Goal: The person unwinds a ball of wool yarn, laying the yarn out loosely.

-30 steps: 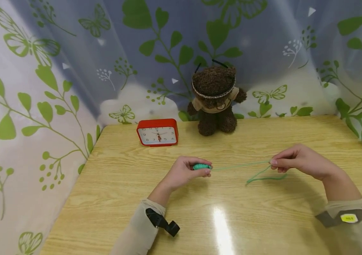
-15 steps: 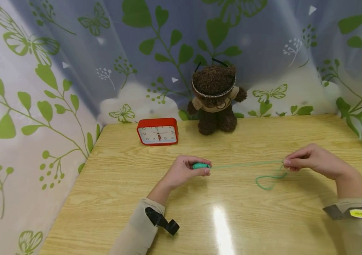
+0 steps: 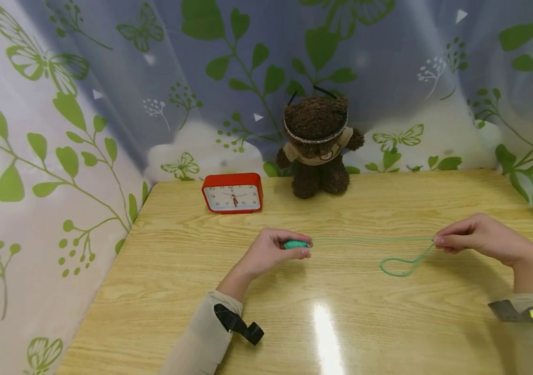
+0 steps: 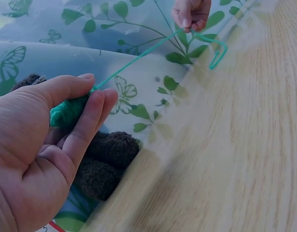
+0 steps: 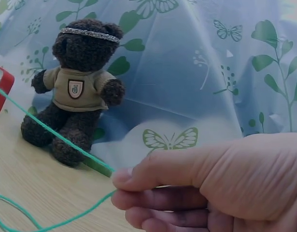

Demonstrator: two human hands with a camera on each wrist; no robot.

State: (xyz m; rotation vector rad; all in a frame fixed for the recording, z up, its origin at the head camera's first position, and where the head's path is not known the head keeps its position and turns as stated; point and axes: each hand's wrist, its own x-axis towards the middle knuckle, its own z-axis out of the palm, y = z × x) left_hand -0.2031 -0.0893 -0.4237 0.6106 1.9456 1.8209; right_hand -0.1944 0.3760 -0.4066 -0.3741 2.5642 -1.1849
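My left hand (image 3: 268, 252) grips a small wound bundle of green yarn (image 3: 296, 244) between thumb and fingers, above the middle of the table. From its right end a strand of yarn (image 3: 371, 239) runs nearly level to my right hand (image 3: 486, 239). There the thumb and forefinger pinch the strand, plain in the right wrist view. Past the pinch, a loose tail (image 3: 395, 275) hangs and curls back in a loop beneath the stretched strand. In the left wrist view the bundle (image 4: 66, 113) is partly hidden behind the fingers.
A red alarm clock (image 3: 232, 194) stands toward the back left of the wooden table (image 3: 191, 312). Right of it, a brown teddy bear (image 3: 318, 140) in a tan shirt sits against the leaf-printed curtain (image 3: 388, 78). Both sleeves wear wrist straps.
My right hand has moved rightward, away from the left, drawing the strand out longer. The loose tail has shifted right with it and bent into a loop. The left hand stays in place.
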